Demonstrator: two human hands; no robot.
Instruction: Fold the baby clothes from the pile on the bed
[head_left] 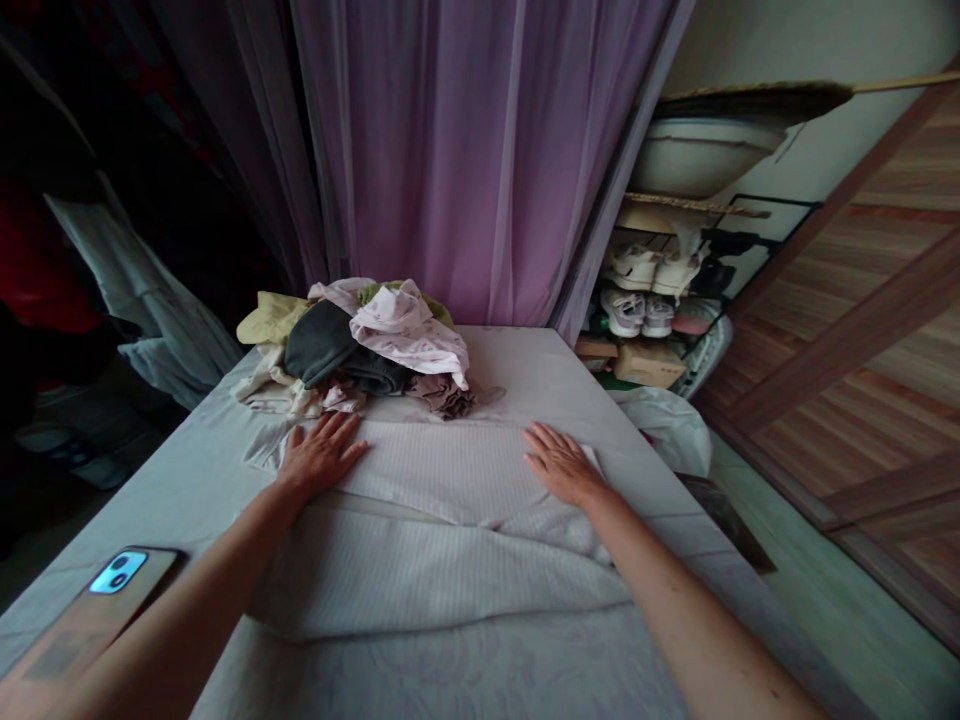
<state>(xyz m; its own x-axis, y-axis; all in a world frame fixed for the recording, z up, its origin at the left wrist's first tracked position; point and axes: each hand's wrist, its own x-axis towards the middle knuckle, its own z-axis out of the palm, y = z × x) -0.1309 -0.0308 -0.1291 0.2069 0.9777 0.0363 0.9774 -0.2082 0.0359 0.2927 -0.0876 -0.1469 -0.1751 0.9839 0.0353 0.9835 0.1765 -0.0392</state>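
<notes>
A pale ribbed knit garment (442,570) lies spread on the table, partly folded, with its far section stretching between both hands. My left hand (319,458) presses flat on its far left part, fingers spread. On the far right part rests my right hand (559,463), palm down with the fingers extended. Just beyond my left hand is a heap of clothes: a white printed cloth (405,325), a dark grey piece (322,340), a yellow-green piece (271,318) and a brown crumpled one (442,395).
A phone (90,620) lies face down at the table's left edge, beside my left forearm. A purple curtain (450,150) hangs behind the table (517,360). To the right stand a rack with shoes (630,310), a white basin (697,155) and a wooden door (847,350).
</notes>
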